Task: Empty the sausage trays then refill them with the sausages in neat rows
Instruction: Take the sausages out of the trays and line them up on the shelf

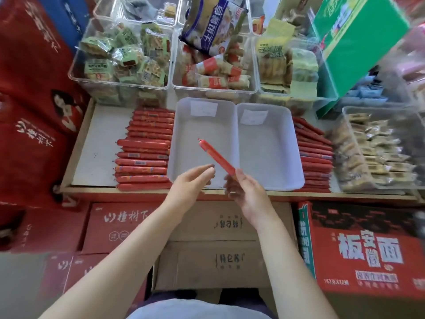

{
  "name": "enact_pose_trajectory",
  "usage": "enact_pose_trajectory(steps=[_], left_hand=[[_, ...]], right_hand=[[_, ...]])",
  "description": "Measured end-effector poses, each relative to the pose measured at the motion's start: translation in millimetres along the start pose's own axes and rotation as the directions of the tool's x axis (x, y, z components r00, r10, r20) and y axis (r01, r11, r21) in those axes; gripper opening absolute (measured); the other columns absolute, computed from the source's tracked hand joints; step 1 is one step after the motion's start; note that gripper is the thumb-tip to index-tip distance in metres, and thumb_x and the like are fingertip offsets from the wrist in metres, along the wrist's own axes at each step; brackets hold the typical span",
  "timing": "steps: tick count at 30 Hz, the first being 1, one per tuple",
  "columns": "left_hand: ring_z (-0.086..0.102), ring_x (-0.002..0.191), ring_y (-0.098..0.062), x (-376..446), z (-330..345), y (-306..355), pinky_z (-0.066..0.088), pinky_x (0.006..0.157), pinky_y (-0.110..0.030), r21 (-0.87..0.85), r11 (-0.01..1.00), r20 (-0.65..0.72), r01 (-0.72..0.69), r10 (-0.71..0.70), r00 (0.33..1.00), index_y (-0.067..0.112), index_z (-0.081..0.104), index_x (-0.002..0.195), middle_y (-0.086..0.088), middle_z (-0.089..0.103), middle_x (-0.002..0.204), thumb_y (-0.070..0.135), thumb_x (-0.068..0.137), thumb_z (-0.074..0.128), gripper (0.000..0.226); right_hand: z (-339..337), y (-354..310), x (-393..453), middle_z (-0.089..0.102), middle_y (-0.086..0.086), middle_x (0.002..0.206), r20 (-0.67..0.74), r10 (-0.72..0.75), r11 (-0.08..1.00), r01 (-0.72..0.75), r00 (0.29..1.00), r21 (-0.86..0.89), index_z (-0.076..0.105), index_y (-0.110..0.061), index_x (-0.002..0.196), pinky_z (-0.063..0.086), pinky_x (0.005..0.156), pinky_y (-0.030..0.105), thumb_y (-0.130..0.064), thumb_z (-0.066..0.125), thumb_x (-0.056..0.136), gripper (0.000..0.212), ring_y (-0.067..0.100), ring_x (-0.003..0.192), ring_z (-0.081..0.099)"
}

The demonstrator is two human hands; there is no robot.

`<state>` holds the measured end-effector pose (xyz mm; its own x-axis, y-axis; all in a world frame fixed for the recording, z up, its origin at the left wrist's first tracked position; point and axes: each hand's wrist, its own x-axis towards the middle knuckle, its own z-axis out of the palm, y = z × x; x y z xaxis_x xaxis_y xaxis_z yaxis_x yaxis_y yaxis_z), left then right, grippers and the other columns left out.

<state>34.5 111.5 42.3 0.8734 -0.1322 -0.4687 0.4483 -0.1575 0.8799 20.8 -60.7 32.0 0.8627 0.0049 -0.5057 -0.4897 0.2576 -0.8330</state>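
Over trays [202,125], right hand [247,192] pinches sausage [216,156].

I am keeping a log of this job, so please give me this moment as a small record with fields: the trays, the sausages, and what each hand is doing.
left tray: white, empty, paper label at far wall
right tray: white, empty, touching the left tray
left sausage pile: stacked on the shelf, left of the trays
right sausage pile: stacked on the shelf, right of the trays
right hand: pinches one sausage by its near end, above the left tray
left hand: open, holds nothing, fingers reaching toward the sausage
stage: trays emptied, refill not begun
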Motion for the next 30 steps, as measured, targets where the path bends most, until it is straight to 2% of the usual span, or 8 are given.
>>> enact_pose_trajectory(steps=[4, 8, 12, 15, 19, 24, 28, 30], left_hand=[[0.069, 0.103, -0.012, 2, 58, 29, 0.052, 0.091, -0.035, -0.145, 0.989, 0.034, -0.03, 0.035, 0.999, 0.021, 0.073, 0.112, 0.004, 0.076, 0.106, 0.033, 0.096, 0.063, 0.022], [0.071, 0.086, -0.02, 18, 119, 46, 0.058, 0.077, -0.032, -0.2, 0.977, 0.086, -0.067, 0.086, 0.993, 0.005, 0.068, 0.101, -0.011, 0.075, 0.093, 0.013, 0.099, 0.059, 0.012], [0.06, 0.063, -0.003, 52, 182, 57, 0.046, 0.065, -0.019, 0.18, 0.955, 0.075, -0.234, 0.224, 0.972, 0.011, 0.067, 0.101, -0.002, 0.066, 0.08, 0.011, 0.093, 0.068, 0.008], [0.063, 0.079, -0.011, 80, 232, 55, 0.046, 0.074, -0.02, 0.349, 0.879, 0.14, -0.324, 0.293, 0.946, 0.011, 0.074, 0.103, 0.002, 0.069, 0.087, 0.018, 0.086, 0.077, 0.018], [0.061, 0.086, -0.017, 102, 285, 41, 0.046, 0.078, -0.029, 0.436, 0.803, 0.121, -0.407, 0.395, 0.91, 0.016, 0.075, 0.111, 0.005, 0.065, 0.089, 0.028, 0.087, 0.077, 0.027], [0.054, 0.119, -0.03, 109, 297, -16, 0.036, 0.105, -0.049, 0.808, 0.565, -0.034, -0.167, 0.328, 0.944, 0.013, 0.056, 0.137, -0.009, 0.061, 0.127, 0.059, 0.092, 0.033, 0.068], [0.051, 0.127, -0.032, 97, 285, -52, 0.015, 0.115, -0.053, 0.887, 0.46, -0.188, 0.03, 0.302, 0.935, 0.011, 0.058, 0.132, -0.012, 0.06, 0.13, 0.051, 0.097, 0.025, 0.063], [0.049, 0.127, -0.032, 94, 281, -60, 0.014, 0.115, -0.049, 0.9, 0.433, -0.188, 0.051, 0.28, 0.941, 0.014, 0.061, 0.129, -0.011, 0.061, 0.131, 0.049, 0.098, 0.024, 0.059]], right_hand=[[-30, -7, -25, 0.063, 0.006, 0.081, 0.082, 0.01, 0.997, -0.017, 0.997, 0.081, 0.069, -0.017, 0.084, 0.038, 0.067, 0.029, -0.05, 0.049, 0.091, 0.04, 0.02, 0.076, 0.058], [-93, -30, -32, 0.071, 0.004, 0.089, -0.039, -0.05, 0.985, 0.043, 0.998, -0.164, 0.072, -0.011, 0.1, 0.046, 0.073, 0.028, -0.039, 0.058, 0.096, 0.031, 0.013, 0.079, 0.064], [-169, -60, -20, 0.073, 0.001, 0.09, -0.183, -0.126, 0.981, 0.095, 0.975, -0.169, 0.07, -0.016, 0.103, 0.052, 0.081, 0.034, -0.021, 0.064, 0.095, 0.011, 0.016, 0.081, 0.069], [-215, -77, -4, 0.072, 0.008, 0.096, -0.191, -0.144, 0.987, 0.126, 0.971, -0.103, 0.072, -0.014, 0.102, 0.053, 0.078, 0.038, -0.018, 0.063, 0.096, 0.012, 0.02, 0.084, 0.067], [-259, -87, 19, 0.073, 0.005, 0.087, -0.227, -0.104, 0.991, 0.082, 0.968, -0.107, 0.071, -0.01, 0.099, 0.051, 0.064, 0.026, -0.013, 0.063, 0.095, 0.01, 0.014, 0.074, 0.066], [-302, -102, 81, 0.065, 0.011, 0.071, -0.423, 0.008, 1.0, -0.009, 0.906, -0.002, 0.062, -0.007, 0.09, 0.052, 0.051, 0.028, -0.014, 0.059, 0.094, 0.009, 0.018, 0.054, 0.061], [-302, -112, 132, 0.07, 0.015, 0.08, -0.457, 0.163, 0.973, -0.064, 0.874, 0.224, 0.057, -0.003, 0.093, 0.058, 0.066, 0.034, -0.01, 0.054, 0.094, 0.008, 0.023, 0.062, 0.069], [-298, -108, 153, 0.073, 0.015, 0.088, -0.464, 0.24, 0.959, -0.133, 0.853, 0.252, 0.055, -0.004, 0.097, 0.058, 0.066, 0.035, -0.011, 0.053, 0.093, 0.008, 0.026, 0.066, 0.071]])
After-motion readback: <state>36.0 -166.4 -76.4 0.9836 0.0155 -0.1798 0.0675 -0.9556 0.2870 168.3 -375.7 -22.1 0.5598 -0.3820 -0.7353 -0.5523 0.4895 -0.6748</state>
